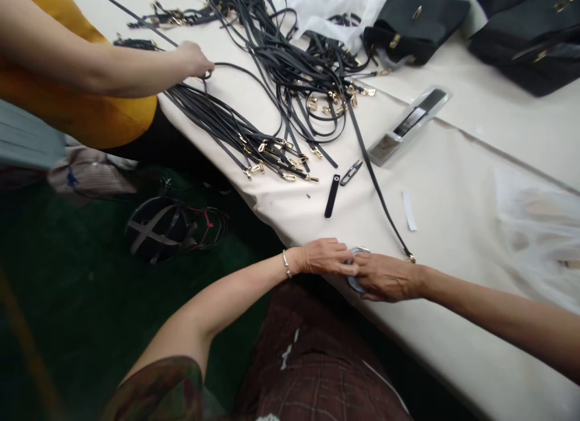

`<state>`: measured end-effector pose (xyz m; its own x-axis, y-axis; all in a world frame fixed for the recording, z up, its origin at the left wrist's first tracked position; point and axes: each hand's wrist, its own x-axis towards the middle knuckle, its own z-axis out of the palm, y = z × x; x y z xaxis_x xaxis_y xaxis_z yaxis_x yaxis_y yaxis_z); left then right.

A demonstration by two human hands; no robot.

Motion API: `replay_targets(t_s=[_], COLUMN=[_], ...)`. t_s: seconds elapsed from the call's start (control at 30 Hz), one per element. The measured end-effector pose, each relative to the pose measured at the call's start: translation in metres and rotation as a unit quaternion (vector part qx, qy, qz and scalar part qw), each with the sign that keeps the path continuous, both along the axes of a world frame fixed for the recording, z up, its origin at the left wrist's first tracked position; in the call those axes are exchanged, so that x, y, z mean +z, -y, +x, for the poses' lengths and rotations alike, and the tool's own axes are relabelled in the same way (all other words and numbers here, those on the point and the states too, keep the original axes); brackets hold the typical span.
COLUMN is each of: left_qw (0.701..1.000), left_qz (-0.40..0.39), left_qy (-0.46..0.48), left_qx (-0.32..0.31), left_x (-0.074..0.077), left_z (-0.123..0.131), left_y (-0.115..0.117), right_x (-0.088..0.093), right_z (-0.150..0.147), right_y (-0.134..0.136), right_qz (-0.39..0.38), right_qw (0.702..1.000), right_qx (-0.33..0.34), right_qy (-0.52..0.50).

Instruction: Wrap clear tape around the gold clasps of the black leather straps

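Both my hands meet at the table's near edge around a roll of clear tape, largely covered by the fingers. My left hand, with a bangle at the wrist, pinches it from the left. My right hand wraps over its right side. Just beyond the right hand lies the gold-clasped end of a long black strap. Further in are a small black strip with a hole, thread snips and a white paper strip.
On the left, a co-worker's hand grips a black strap above a bundle of straps. More straps heap at the back beside black bags. A clear-wrapped packet lies centre right, and plastic sheeting covers the right side.
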<state>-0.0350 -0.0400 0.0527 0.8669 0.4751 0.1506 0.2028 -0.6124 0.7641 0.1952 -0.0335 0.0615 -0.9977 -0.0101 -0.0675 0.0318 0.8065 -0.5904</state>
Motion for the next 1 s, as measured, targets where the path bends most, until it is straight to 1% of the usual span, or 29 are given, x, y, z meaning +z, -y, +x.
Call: replay_targets(t_s=[0.07,0.13,0.23,0.27,0.33,0.43,0.47,0.57,0.6,0.67,0.77,0.83,0.9,1.0], left_qw=[0.998,0.993,0.976,0.97,0.965,0.961,0.959,0.953,0.955,0.967,0.986,0.99,0.989,0.981], left_qz=[-0.04,-0.098,-0.204,-0.23,-0.249,-0.259,-0.27,-0.297,-0.292,-0.254,-0.16,-0.104,-0.064,-0.05], left_qy=[0.009,0.024,0.048,0.05,0.043,0.022,0.018,0.021,0.027,0.033,-0.002,-0.038,-0.065,-0.079], left_qx=[-0.038,-0.06,-0.06,-0.059,-0.072,-0.093,-0.089,-0.048,-0.032,0.0,0.049,0.084,0.119,0.168], left_x=[-0.005,-0.01,-0.016,-0.017,-0.018,-0.017,-0.016,-0.015,-0.014,-0.014,-0.019,-0.025,-0.032,-0.037], left_z=[-0.002,-0.002,-0.002,-0.002,-0.002,-0.002,-0.002,0.003,0.007,0.018,0.04,0.056,0.068,0.073], left_y=[-0.009,-0.014,-0.018,-0.019,-0.02,-0.02,-0.02,-0.016,-0.014,-0.011,-0.011,-0.011,-0.009,-0.002], right_x=[-0.004,-0.008,-0.011,-0.011,-0.009,-0.002,0.0,0.007,0.007,0.006,0.001,-0.001,-0.002,-0.005], right_z=[0.003,0.008,0.013,0.013,0.012,0.011,0.012,0.024,0.031,0.049,0.074,0.083,0.083,0.072], right_y=[-0.003,-0.004,-0.003,-0.003,-0.002,0.004,0.007,0.019,0.022,0.022,0.007,-0.007,-0.016,-0.014], right_qz=[-0.014,-0.032,-0.045,-0.043,-0.032,0.019,0.046,0.137,0.161,0.194,0.218,0.21,0.186,0.137], right_qw=[1.0,0.999,0.997,0.997,0.995,0.994,0.992,0.977,0.97,0.956,0.939,0.935,0.935,0.932], right_qx=[0.001,-0.007,-0.038,-0.048,-0.057,-0.074,-0.088,-0.151,-0.173,-0.218,-0.266,-0.285,-0.3,-0.335], right_qy=[-0.022,-0.033,-0.04,-0.048,-0.069,-0.076,-0.072,-0.061,-0.055,-0.038,-0.005,0.018,0.031,-0.005])
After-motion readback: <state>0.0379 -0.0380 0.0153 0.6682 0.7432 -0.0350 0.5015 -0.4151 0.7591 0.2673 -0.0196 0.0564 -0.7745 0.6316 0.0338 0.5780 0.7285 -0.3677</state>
